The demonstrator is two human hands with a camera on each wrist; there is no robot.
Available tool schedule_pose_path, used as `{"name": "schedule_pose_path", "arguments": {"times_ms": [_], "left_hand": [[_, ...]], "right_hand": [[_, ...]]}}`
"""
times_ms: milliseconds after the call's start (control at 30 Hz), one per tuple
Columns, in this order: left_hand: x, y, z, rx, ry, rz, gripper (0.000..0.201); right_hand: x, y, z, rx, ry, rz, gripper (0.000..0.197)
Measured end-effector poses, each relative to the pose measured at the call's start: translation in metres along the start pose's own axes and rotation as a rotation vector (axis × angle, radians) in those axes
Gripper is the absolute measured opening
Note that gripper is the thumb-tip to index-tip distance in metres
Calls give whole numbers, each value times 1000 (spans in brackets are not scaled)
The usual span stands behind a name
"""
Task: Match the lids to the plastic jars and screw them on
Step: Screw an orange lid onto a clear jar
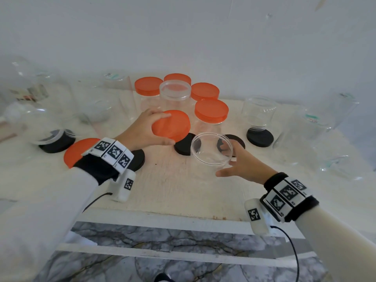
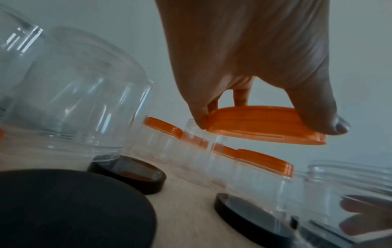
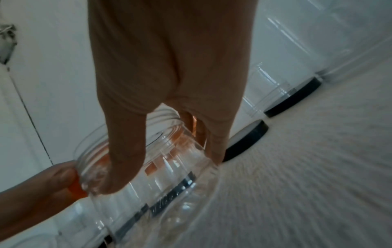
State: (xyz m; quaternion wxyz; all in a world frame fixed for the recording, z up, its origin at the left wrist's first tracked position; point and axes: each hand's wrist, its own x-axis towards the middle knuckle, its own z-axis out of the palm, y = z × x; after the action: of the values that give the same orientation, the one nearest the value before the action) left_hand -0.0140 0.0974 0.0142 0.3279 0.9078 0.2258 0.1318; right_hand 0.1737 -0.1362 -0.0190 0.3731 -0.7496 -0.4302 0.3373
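My left hand (image 1: pixel 154 129) grips an orange lid (image 1: pixel 172 125) by its rim and holds it above the table, just left of an open clear jar (image 1: pixel 211 149). In the left wrist view the orange lid (image 2: pixel 265 125) hangs between thumb and fingers. My right hand (image 1: pixel 236 159) grips that jar round its neck; the right wrist view shows fingers wrapped on the jar (image 3: pixel 148 167). Several jars with orange lids (image 1: pixel 211 110) stand behind, with one uncapped jar (image 1: pixel 175 90) among them.
Black lids (image 1: pixel 260 137) lie on the white table (image 1: pixel 173 190), some under upturned clear jars (image 1: pixel 258 112). Another orange lid (image 1: pixel 77 151) and a black lid (image 1: pixel 138 157) lie by my left wrist. More clear jars crowd the far left and right. The table's front edge is near.
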Motion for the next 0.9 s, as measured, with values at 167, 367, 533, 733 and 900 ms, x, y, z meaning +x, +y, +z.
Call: {"name": "schedule_pose_path", "arguments": {"times_ms": [167,367,533,733,900], "left_hand": [[-16,20,17,-76,1,98,97],[-21,41,41,-29,-110,197,91],[-16,49,50,-19,-126,225,84],[-12,57,51,18,-154,242,87],[-6,61,51,63,-189,238,87]], "right_hand": [[7,-2,8,11,19,3,85],[7,3,11,68,25,3,81],[6,2,11,55,25,4,77],[6,1,12,47,24,5,82],[4,-1,13,56,25,11,83]]}}
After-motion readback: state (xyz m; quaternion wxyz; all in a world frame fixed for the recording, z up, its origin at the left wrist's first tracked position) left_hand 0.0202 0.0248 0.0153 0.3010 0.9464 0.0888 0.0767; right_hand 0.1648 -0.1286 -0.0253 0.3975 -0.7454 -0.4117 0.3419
